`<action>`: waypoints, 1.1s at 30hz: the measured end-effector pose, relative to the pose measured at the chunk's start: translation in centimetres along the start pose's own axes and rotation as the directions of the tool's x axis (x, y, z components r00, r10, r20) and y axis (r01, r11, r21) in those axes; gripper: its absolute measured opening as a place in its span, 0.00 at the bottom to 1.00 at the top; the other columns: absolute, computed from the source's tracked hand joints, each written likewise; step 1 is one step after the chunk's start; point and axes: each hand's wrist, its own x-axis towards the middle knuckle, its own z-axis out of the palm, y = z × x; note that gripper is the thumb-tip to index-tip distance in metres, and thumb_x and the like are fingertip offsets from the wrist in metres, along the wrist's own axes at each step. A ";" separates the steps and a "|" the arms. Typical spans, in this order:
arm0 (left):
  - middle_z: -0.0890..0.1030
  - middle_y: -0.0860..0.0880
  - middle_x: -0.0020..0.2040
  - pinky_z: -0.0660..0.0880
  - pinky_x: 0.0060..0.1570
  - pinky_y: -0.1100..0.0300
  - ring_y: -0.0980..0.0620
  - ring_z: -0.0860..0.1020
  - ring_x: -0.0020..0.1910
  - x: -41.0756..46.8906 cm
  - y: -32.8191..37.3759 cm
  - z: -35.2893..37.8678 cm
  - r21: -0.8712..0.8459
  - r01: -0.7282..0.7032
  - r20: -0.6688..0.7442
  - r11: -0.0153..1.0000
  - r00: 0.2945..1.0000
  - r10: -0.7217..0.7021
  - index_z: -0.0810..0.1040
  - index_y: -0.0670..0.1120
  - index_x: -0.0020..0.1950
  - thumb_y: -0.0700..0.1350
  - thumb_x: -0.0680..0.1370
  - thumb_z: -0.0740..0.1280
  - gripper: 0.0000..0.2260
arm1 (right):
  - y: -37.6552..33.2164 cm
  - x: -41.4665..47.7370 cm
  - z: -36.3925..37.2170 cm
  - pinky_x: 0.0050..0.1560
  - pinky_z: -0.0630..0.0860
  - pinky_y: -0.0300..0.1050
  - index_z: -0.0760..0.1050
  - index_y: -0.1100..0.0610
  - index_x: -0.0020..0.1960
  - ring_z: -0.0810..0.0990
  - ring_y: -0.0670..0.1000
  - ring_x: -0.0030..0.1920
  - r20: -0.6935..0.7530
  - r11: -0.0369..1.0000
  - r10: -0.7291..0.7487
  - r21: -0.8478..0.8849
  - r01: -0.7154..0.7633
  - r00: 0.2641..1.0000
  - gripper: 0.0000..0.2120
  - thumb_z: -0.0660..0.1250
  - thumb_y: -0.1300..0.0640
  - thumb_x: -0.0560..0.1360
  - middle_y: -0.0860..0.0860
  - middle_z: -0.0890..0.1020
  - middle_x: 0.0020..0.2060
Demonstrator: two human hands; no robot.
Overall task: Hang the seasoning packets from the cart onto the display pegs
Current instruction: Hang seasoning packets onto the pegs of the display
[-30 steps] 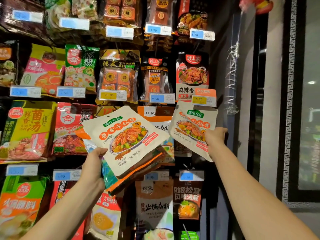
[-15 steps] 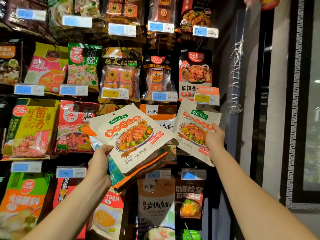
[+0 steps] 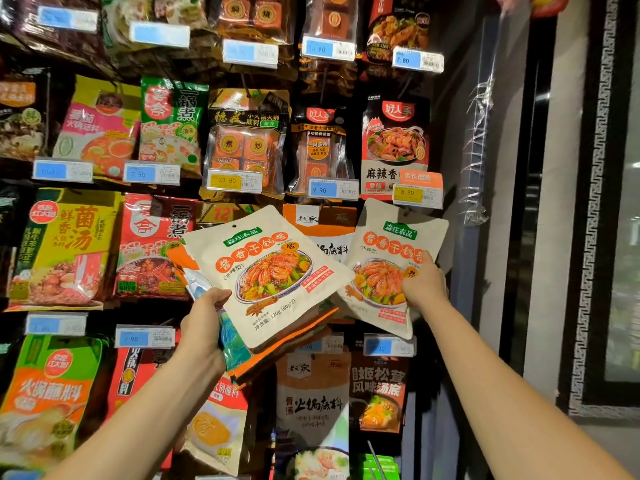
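While the left grip (image 3: 204, 327) holds a stack of packets (image 3: 266, 271), the right grip (image 3: 424, 284) pinches one packet (image 3: 381, 244) under a yellow price tag (image 3: 417, 195); it looks light and bendy, best held near its top.

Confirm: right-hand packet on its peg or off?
Cannot tell. Right hand grips the beige packet, tilted, its top edge at the yellow price tag; no hang hole or peg shows there.

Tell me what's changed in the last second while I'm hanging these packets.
The right hand has edged its shrimp seasoning packet slightly rightward and more upright, under the 6.90 price tag. The left hand shifted its packet stack a little rightward. Both grips held; the hanging packets stayed put.
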 end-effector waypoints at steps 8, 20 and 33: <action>0.85 0.38 0.56 0.83 0.46 0.42 0.36 0.84 0.51 -1.6 -0.7 -1.4 0.017 0.065 0.083 0.998 0.994 -0.066 0.76 0.45 0.64 0.45 0.79 0.66 0.14 | -6.2 -8.5 -0.8 0.37 0.77 0.36 0.82 0.59 0.54 0.83 0.51 0.43 0.221 0.929 -0.119 0.368 0.030 0.968 0.06 0.66 0.61 0.82 0.59 0.85 0.51; 0.86 0.38 0.51 0.79 0.59 0.37 0.37 0.85 0.46 -3.2 -0.5 -2.1 0.149 0.072 0.119 0.986 0.989 -0.090 0.81 0.41 0.61 0.45 0.77 0.71 0.14 | -11.1 -9.7 2.9 0.49 0.85 0.55 0.81 0.61 0.58 0.88 0.59 0.47 0.609 0.933 -0.094 0.330 -0.144 0.787 0.09 0.73 0.62 0.78 0.57 0.88 0.47; 0.86 0.40 0.55 0.81 0.47 0.44 0.40 0.85 0.47 -1.8 -1.1 -2.1 0.041 0.120 0.041 0.992 0.992 -0.122 0.78 0.44 0.65 0.49 0.81 0.67 0.15 | -0.3 -7.8 -0.7 0.44 0.82 0.53 0.72 0.57 0.66 0.85 0.55 0.51 0.079 0.615 0.153 0.772 -0.158 0.985 0.18 0.67 0.70 0.80 0.54 0.84 0.54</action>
